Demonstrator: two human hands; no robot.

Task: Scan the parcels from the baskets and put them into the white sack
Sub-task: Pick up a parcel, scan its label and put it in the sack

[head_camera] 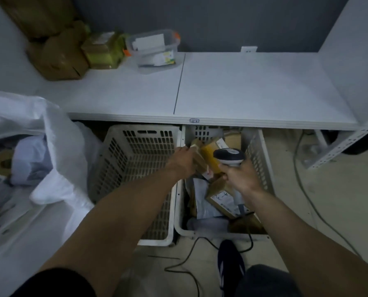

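In the middle of the frame, the left hand is gripping a small brown parcel above the right basket, its fingers curling around the parcel's edge; the fingertips are hiding behind it. Just to the right, the right hand is holding a scanner, fingers wrapping around its handle, the head sitting near a yellow parcel. More parcels are lying in this basket. The left basket is standing beside it. The white sack is standing open at the far left.
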